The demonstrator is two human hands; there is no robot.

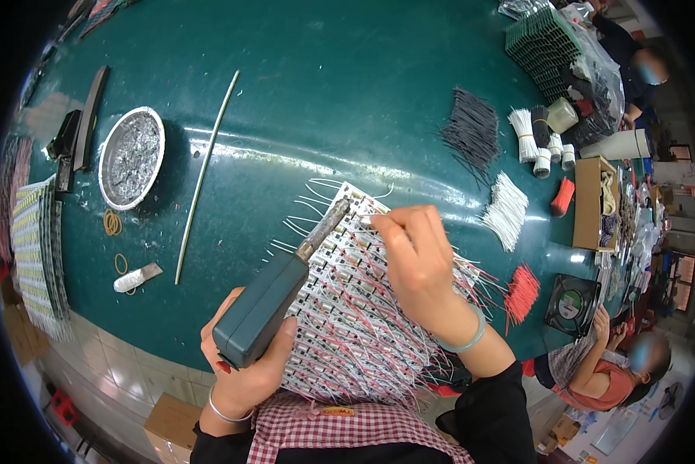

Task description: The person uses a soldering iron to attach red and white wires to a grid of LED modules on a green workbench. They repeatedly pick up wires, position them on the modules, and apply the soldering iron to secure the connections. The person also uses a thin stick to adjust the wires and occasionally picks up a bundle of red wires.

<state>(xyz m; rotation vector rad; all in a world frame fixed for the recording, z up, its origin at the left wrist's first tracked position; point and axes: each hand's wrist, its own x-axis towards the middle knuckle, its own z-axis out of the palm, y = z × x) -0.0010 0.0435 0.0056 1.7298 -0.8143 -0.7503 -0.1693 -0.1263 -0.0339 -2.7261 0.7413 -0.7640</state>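
Observation:
My left hand [256,379] is wrapped round the dark green handle of a soldering gun [264,305]. Its long metal barrel slants up and rightward, the tip touching or just above the far end of a panel of small white circuit boards [333,272]. Rows of red and white wires stand out from this panel. Close to the tip, my right hand [423,267] pinches what looks like a thin white wire [365,220] against the boards. The fingers partly hide the wire.
Bundles of black wires [471,127], white wires [506,210] and red wires [522,294] lie at right, near a black fan [572,305]. To the left are a round bowl [104,174] of silvery scraps, a thin rod [207,166] and rubber bands [112,223]. Two people sit at right.

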